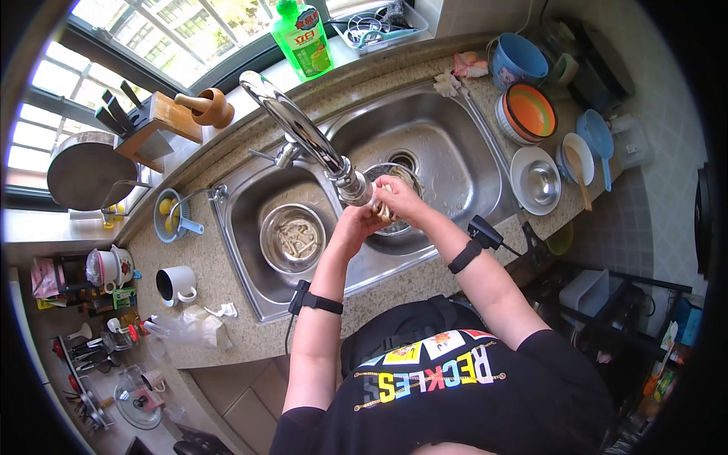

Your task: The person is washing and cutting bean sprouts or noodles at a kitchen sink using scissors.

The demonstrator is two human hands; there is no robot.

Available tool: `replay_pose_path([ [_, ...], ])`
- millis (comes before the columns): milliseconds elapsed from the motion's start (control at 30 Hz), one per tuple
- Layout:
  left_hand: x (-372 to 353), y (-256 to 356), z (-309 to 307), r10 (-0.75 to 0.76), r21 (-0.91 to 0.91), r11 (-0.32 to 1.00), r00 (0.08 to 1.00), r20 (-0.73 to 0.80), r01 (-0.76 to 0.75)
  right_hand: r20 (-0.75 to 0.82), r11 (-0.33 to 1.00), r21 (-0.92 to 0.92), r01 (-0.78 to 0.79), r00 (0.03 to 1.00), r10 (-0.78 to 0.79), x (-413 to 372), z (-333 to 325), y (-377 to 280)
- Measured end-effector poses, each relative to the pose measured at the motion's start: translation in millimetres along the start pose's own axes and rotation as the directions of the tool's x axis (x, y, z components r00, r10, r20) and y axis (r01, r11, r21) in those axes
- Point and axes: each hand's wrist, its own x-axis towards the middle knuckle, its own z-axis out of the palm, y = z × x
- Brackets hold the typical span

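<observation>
Both hands are at the double sink, just under the mouth of the chrome faucet (pixel 299 125). My left hand (pixel 359 230) and my right hand (pixel 402 202) are closed together around a pale, stringy clump of food (pixel 385 213), perhaps mushrooms. The fingers partly cover it, so its exact kind does not show. Beneath them, a metal strainer or bowl (pixel 413 176) sits in the right basin, mostly hidden by the hands. In the left basin, a metal bowl (pixel 266 244) holds similar pale, long pieces (pixel 297 238) in cloudy liquid.
A green detergent bottle (pixel 309 53) stands on the sill behind the faucet. Left are a knife block (pixel 171 117), a blue basket (pixel 162 225) with yellow items, and a white mug (pixel 179 283). Stacked bowls (pixel 528 112) and a white plate (pixel 525 163) lie right of the sink.
</observation>
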Motion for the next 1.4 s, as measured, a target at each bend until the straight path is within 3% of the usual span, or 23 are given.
replay_pose_path([
  [33, 0.8, -0.2, -1.4, 0.027, -0.151, 0.988, 1.0, -0.005, -0.027, -0.023, 0.999, 0.036, 0.018, 1.0, -0.017, -0.5, 1.4, -4.2],
  [200, 3.7, -7.3, 11.2, 0.055, -0.073, 0.995, 0.994, -0.099, -0.062, -0.015, 0.988, 0.152, 0.029, 1.0, -0.027, 4.7, 0.7, 8.7],
  [267, 4.2, -12.3, 13.9, 0.062, -0.213, 0.972, 0.983, -0.172, -0.098, 0.01, 0.989, -0.055, 0.136, 0.991, -0.136, 9.2, 4.6, 15.6],
  [367, 3.3, -18.3, 4.1, 0.081, -0.363, 0.923, 0.986, -0.144, -0.129, -0.074, 0.968, -0.044, 0.248, 0.965, -0.25, 20.2, 18.5, 23.0],
  [433, -1.1, -20.2, -4.2, 0.059, -0.421, 0.895, 0.974, -0.219, -0.148, -0.096, 0.979, 0.026, 0.204, 0.975, -0.201, 29.5, 26.7, 25.1],
  [467, -4.4, -20.2, -8.3, 0.028, -0.475, 0.864, 0.958, -0.285, -0.166, -0.14, 0.952, 0.303, 0.045, 0.99, -0.002, 24.5, 32.1, 6.3],
  [500, -8.6, -19.5, -12.5, 0.034, -0.476, 0.862, 0.957, -0.289, -0.174, -0.126, 0.825, 0.557, -0.098, 0.972, 0.201, 23.0, 35.7, -4.3],
  [567, -19.1, -21.3, -22.9, -0.006, -0.438, 0.884, 0.935, -0.355, -0.161, -0.028, 0.783, 0.6, -0.163, 0.974, 0.224, 22.7, 34.7, -4.7],
  [633, -24.7, -25.9, -35.7, -0.007, -0.474, 0.865, 0.94, -0.341, -0.166, 0.265, 0.61, 0.685, -0.397, 0.917, 0.299, 23.4, 35.7, -5.8],
  [667, -28.7, -27.1, -39.5, -0.012, -0.465, 0.87, 0.938, -0.347, -0.161, 0.335, 0.524, 0.722, -0.451, 0.891, 0.305, 25.2, 36.6, -7.6],
  [700, -32.9, -28.9, -43.1, -0.019, -0.456, 0.876, 0.935, -0.353, -0.155, 0.343, 0.524, 0.717, -0.459, 0.887, 0.308, 29.7, 35.8, -2.8],
  [767, -40.0, -31.6, -47.7, -0.036, -0.483, 0.86, 0.925, -0.379, -0.165, 0.45, 0.301, 0.814, -0.498, 0.867, 0.216, 35.4, 37.6, 1.1],
  [800, -43.4, -32.0, -49.5, -0.038, -0.471, 0.867, 0.922, -0.386, -0.162, 0.396, 0.301, 0.833, -0.464, 0.88, 0.262, 34.7, 38.9, -1.2],
  [967, -54.4, -40.9, -63.5, -0.037, -0.475, 0.863, 0.915, -0.402, -0.173, 0.441, 0.322, 0.799, -0.508, 0.859, 0.262, 16.2, 28.4, -1.1],
  [1033, -57.0, -47.4, -69.4, -0.032, -0.483, 0.856, 0.914, -0.404, -0.183, 0.384, 0.309, 0.848, -0.431, 0.901, 0.202, 10.6, 26.2, 4.0],
  [1100, -59.1, -51.3, -72.3, -0.044, -0.492, 0.853, 0.917, -0.396, -0.172, 0.319, 0.352, 0.843, -0.406, 0.905, 0.28, 13.9, 30.5, 1.6],
  [1167, -61.8, -50.9, -71.0, -0.053, -0.501, 0.85, 0.92, -0.389, -0.162, 0.315, 0.326, 0.872, -0.366, 0.928, 0.197, 17.4, 35.6, -0.8],
  [1233, -66.6, -47.8, -65.4, -0.011, -0.441, 0.883, 0.932, -0.363, -0.162, 0.261, 0.38, 0.853, -0.358, 0.922, 0.285, 20.1, 43.4, -12.3],
  [1300, -69.1, -46.0, -64.7, -0.011, -0.448, 0.879, 0.934, -0.356, -0.161, 0.201, 0.394, 0.876, -0.277, 0.954, 0.224, 22.7, 46.6, -13.9],
  [1333, -70.2, -46.4, -66.9, -0.009, -0.447, 0.88, 0.938, -0.348, -0.158, 0.246, 0.365, 0.884, -0.292, 0.954, 0.169, 32.3, 40.1, 1.0],
  [1400, -73.4, -51.7, -73.1, -0.013, -0.451, 0.879, 0.938, -0.346, -0.154, 0.148, 0.486, 0.838, -0.248, 0.961, 0.236, 27.6, 49.9, -6.2],
])
